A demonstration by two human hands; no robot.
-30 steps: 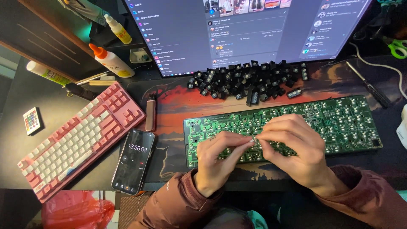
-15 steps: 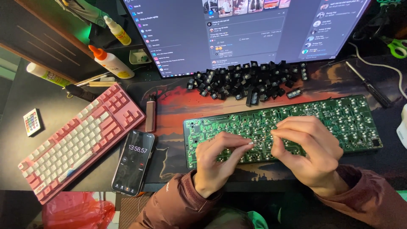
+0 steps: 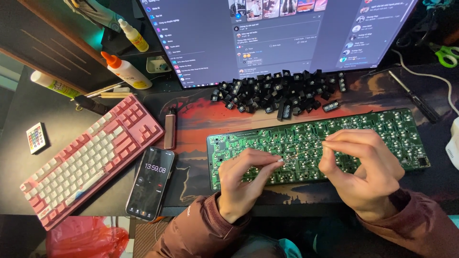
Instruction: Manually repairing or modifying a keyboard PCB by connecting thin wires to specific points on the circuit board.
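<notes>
Left hand: the left hand [image 3: 246, 179] rests over the front left part of the board, fingers curled narrow, thumb and forefinger pinched on one end of a thin bright metal wire [image 3: 306, 152].
Right hand: the right hand [image 3: 366, 174] hovers over the middle of the board, fingertips pinched together on the other end of the wire; what else it may grip I cannot tell.
Board: the green bare keyboard circuit board [image 3: 397, 131] lies flat on the desk mat, just in front of the monitor and under both hands.
Wire: it stretches between the two hands, just above the board's middle.
Switches: a heap of small black key switches [image 3: 277, 95] lies between the board and the monitor.
Mat: the red and orange printed desk mat [image 3: 196, 119] carries the board and the heap.
Left of board: a black smartphone with a lit timer screen [image 3: 150, 181], then a pink and white mechanical keyboard [image 3: 91, 157] set at a slant.
Behind: a wide dark monitor [image 3: 277, 33], and a white glue bottle with an orange cap [image 3: 125, 70].
</notes>
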